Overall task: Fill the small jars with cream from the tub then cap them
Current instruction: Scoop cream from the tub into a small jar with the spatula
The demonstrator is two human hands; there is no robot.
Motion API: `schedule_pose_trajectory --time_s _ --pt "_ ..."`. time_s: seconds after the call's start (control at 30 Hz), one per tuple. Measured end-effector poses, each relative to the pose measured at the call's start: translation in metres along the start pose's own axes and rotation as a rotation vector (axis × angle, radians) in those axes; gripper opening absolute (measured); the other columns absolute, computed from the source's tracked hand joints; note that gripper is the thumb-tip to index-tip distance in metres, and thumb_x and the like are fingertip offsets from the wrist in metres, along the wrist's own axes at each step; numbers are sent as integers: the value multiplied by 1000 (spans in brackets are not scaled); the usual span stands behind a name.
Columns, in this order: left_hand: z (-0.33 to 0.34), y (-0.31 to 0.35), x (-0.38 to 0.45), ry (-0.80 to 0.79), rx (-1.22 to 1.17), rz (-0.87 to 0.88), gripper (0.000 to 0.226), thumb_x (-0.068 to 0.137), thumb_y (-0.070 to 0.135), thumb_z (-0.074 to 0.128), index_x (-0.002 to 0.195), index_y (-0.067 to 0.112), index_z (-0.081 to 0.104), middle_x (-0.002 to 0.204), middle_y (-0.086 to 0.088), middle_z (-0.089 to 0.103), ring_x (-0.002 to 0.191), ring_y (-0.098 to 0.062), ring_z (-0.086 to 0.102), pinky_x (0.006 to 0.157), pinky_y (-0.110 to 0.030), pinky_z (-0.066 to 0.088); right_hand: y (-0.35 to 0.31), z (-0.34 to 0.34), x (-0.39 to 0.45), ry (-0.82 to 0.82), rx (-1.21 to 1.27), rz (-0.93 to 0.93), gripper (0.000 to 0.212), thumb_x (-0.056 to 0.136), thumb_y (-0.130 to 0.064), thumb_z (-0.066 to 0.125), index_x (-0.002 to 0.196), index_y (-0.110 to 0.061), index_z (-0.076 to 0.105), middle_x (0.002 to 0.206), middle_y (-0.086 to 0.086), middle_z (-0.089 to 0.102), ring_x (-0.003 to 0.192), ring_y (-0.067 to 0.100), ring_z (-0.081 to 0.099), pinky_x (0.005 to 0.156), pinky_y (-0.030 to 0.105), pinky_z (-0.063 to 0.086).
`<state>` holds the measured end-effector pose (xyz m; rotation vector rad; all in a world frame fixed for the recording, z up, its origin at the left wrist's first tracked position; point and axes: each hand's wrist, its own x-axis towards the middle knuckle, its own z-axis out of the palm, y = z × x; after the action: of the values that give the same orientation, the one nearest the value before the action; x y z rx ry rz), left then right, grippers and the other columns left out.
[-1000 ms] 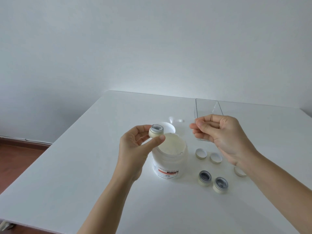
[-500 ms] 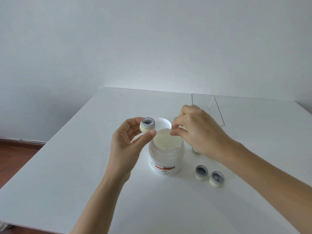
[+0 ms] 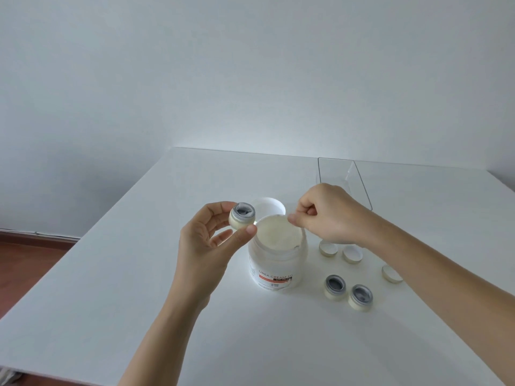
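An open white cream tub (image 3: 278, 263) stands mid-table, with its lid (image 3: 269, 208) lying behind it. My left hand (image 3: 209, 243) holds a small cream-coloured jar (image 3: 241, 218) up beside the tub's left rim, its mouth open and a bit of white at the rim. My right hand (image 3: 330, 215) hovers over the tub's far right rim with fingers curled, thumb and forefinger pinching what looks like a thin clear spatula, barely visible. Two more open small jars (image 3: 335, 286) (image 3: 361, 297) stand right of the tub. Three small caps (image 3: 328, 248) (image 3: 352, 254) (image 3: 391, 273) lie upturned nearby.
A clear plastic box (image 3: 344, 176) stands behind my right hand. The white table (image 3: 139, 274) ends at its left edge over a brown floor (image 3: 28, 263); a plain wall rises behind.
My right hand came from the right to above the tub's rim. My left hand drifted slightly left with the jar, which now shows some white at its mouth.
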<state>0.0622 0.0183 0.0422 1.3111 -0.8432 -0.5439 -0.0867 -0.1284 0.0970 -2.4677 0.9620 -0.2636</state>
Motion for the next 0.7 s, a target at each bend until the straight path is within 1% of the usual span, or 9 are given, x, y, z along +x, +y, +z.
schedule_pose_trajectory --time_s 0.07,0.13,0.27,0.3,0.33,0.4,0.5,0.6,0.7 --pt "-1 0 0 5 13 -4 42 63 30 87 99 20 69 100 6 77 101 -10 69 96 -36 51 8 -3 1 14 80 73 42 89 -29 63 80 12 60 58 6 37 53 17 31 51 25 28" --pt "-1 0 0 14 26 -8 39 63 27 90 97 24 71 99 6 78 98 -10 70 96 -39 51 16 -6 1 7 177 148 37 89 -30 64 76 5 65 56 1 44 55 15 38 56 25 34" --pt "-1 -2 1 31 51 -21 32 62 28 87 92 27 73 95 6 78 92 -11 70 93 -43 53 27 -16 1 -18 323 237 27 88 -32 65 69 -13 69 84 14 68 86 27 63 89 35 46" --pt "0 -2 1 34 58 -23 33 62 29 87 91 28 73 95 6 78 93 -13 69 92 -42 53 29 -19 1 -19 343 257 24 88 -33 65 73 -15 71 89 12 68 94 24 62 95 35 44" --pt "0 -3 1 38 63 -26 34 61 30 88 91 28 73 95 6 78 94 -16 69 90 -41 53 30 -22 1 -22 362 272 23 87 -34 66 75 -16 71 85 6 65 90 19 59 95 36 44" --pt "1 -4 2 49 71 -35 34 59 32 89 90 29 74 94 6 77 94 -18 67 84 -36 52 30 -28 2 -22 408 288 23 87 -35 66 73 -17 70 72 -3 54 73 12 48 80 29 42" --pt "3 -5 3 52 96 -50 34 60 31 91 89 32 74 91 11 76 86 -6 62 78 -29 47 28 -37 3 -10 478 285 24 87 -30 67 69 -14 68 67 0 45 62 15 37 58 25 31" --pt "8 -4 4 39 120 -53 32 64 26 92 88 35 74 87 16 75 79 3 59 75 -25 44 22 -46 3 3 534 265 22 87 -27 66 72 -11 68 62 -2 41 59 14 36 52 23 28" --pt "13 -3 6 29 124 -53 33 64 24 92 88 37 74 86 16 75 78 2 59 76 -25 44 14 -50 5 27 551 240 21 86 -28 67 71 -13 68 62 -3 43 61 14 38 54 24 29"
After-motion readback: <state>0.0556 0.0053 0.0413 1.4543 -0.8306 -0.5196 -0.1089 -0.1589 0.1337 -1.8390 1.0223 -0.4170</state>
